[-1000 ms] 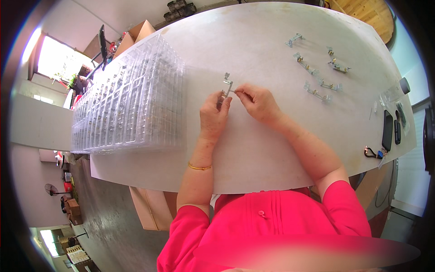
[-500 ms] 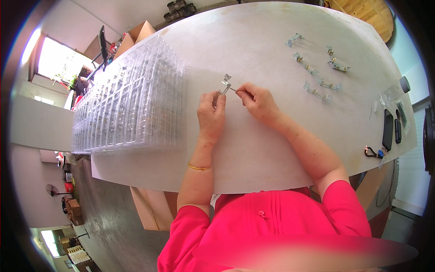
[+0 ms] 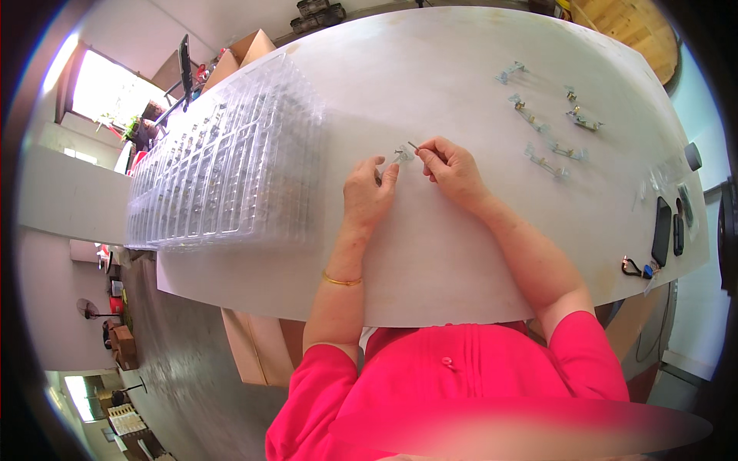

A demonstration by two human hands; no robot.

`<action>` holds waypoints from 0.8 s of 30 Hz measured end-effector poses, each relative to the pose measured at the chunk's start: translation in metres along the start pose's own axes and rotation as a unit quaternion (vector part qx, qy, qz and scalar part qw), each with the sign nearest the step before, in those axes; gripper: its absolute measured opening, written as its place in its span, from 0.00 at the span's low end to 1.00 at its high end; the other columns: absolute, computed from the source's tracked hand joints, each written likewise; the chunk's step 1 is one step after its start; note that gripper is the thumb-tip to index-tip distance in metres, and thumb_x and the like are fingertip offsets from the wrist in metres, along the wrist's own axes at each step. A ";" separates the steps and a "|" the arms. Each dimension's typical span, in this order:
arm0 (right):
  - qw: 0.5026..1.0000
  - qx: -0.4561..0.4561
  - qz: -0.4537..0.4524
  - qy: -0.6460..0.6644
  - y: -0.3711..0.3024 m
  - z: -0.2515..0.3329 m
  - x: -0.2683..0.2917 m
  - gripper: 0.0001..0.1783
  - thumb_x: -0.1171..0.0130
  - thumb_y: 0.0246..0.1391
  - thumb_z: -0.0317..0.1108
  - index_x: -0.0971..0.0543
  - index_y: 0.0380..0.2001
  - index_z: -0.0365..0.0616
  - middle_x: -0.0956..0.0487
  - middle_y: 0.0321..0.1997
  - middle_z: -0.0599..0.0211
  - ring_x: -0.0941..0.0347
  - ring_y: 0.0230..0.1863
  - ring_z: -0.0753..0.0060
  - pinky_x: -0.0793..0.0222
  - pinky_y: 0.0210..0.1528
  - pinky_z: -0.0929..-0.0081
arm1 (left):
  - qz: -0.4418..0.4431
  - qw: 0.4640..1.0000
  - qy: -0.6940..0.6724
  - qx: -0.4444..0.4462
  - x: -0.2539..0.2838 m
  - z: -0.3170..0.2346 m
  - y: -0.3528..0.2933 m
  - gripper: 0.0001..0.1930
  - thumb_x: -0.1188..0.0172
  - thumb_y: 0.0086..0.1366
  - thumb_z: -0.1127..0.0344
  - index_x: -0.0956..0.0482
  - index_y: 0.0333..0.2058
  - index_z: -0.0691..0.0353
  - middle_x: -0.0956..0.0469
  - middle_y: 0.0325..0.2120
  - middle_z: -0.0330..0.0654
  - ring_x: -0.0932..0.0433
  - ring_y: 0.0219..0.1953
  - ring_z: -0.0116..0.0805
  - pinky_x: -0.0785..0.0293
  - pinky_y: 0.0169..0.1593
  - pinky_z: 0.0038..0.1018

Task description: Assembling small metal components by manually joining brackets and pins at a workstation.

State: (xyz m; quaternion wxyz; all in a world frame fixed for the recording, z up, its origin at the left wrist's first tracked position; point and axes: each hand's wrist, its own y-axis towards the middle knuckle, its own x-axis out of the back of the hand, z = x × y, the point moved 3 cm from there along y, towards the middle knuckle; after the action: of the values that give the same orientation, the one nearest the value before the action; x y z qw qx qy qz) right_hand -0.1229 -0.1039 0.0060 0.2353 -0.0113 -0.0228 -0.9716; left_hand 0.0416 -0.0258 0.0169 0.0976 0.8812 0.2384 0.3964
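My left hand (image 3: 369, 192) is closed at the near end of a small metal bracket assembly (image 3: 401, 155), its thumb and fingers curled around it. Part of the grip is hidden by the fingers. To its right, my right hand (image 3: 455, 173) pinches a thin dark metal rod (image 3: 413, 144), which sticks out from the fingertips toward the upper left. The rod's tip is close to the bracket; whether they touch I cannot tell. Several similar bracket assemblies (image 3: 547, 167) with brass-coloured parts lie on the white table (image 3: 453, 265) at the far right.
A tall stack of clear plastic trays (image 3: 223, 169) with small parts inside stands on the left. Along the right edge lie a black case (image 3: 661, 230), a cord loop with a blue piece (image 3: 636, 267) and clear plastic bags (image 3: 661, 177). An open cardboard box (image 3: 252, 48) is behind the stack.
The bracket assembly has tipped from raised above my left hand to lower and further right. The rod has swung from pointing at the bracket to angling upward. The whole view has shifted slightly.
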 end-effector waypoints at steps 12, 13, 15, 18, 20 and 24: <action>0.999 -0.001 0.008 -0.031 0.000 0.008 0.000 0.09 0.44 0.64 0.35 0.21 0.38 0.41 0.24 0.23 0.73 0.30 0.24 0.84 0.31 0.28 0.82 | -0.110 0.974 0.145 -0.132 0.000 -0.010 -0.004 0.09 0.37 0.59 0.64 0.22 0.29 0.64 0.22 0.29 0.49 0.24 0.36 0.52 0.31 0.41 0.45; 1.000 -0.010 -0.001 -0.025 0.001 0.004 0.002 0.09 0.44 0.64 0.35 0.21 0.38 0.41 0.24 0.23 0.73 0.30 0.24 0.84 0.32 0.27 0.82 | -0.078 0.980 0.131 -0.124 -0.002 -0.010 -0.004 0.09 0.37 0.59 0.64 0.21 0.29 0.64 0.22 0.29 0.50 0.24 0.35 0.52 0.31 0.41 0.44; 1.000 -0.011 0.000 -0.018 0.002 0.001 0.003 0.09 0.43 0.64 0.36 0.21 0.37 0.41 0.24 0.22 0.74 0.30 0.23 0.85 0.32 0.26 0.83 | -0.058 0.984 0.125 -0.115 -0.003 -0.010 -0.005 0.08 0.37 0.59 0.65 0.21 0.30 0.65 0.22 0.28 0.50 0.24 0.34 0.52 0.30 0.41 0.44; 1.000 -0.001 0.013 -0.002 0.003 0.000 0.001 0.08 0.43 0.64 0.36 0.22 0.37 0.42 0.25 0.22 0.74 0.31 0.23 0.85 0.34 0.25 0.83 | -0.046 0.989 0.101 -0.101 -0.001 -0.008 -0.006 0.08 0.36 0.59 0.65 0.21 0.30 0.65 0.22 0.28 0.50 0.24 0.33 0.52 0.30 0.41 0.43; 1.000 -0.021 -0.002 0.015 0.003 -0.002 0.000 0.08 0.44 0.64 0.35 0.22 0.37 0.42 0.25 0.22 0.75 0.32 0.22 0.85 0.35 0.24 0.84 | -0.066 0.990 0.071 -0.107 0.007 -0.010 -0.007 0.08 0.36 0.59 0.66 0.21 0.29 0.65 0.22 0.27 0.49 0.24 0.32 0.52 0.29 0.41 0.42; 0.998 -0.009 -0.023 0.064 0.005 -0.009 0.008 0.08 0.45 0.65 0.35 0.23 0.38 0.43 0.26 0.23 0.76 0.33 0.21 0.87 0.37 0.23 0.85 | -0.086 0.990 0.014 -0.114 0.028 -0.046 -0.009 0.07 0.36 0.59 0.67 0.21 0.28 0.65 0.23 0.25 0.47 0.24 0.30 0.48 0.29 0.39 0.40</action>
State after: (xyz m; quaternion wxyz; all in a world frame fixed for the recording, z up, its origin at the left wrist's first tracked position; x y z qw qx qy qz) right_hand -0.1276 -0.1122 -0.0024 0.2133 0.0492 0.0004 -0.9757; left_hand 0.0206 -0.0051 0.0628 0.2281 0.8349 0.2678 0.4233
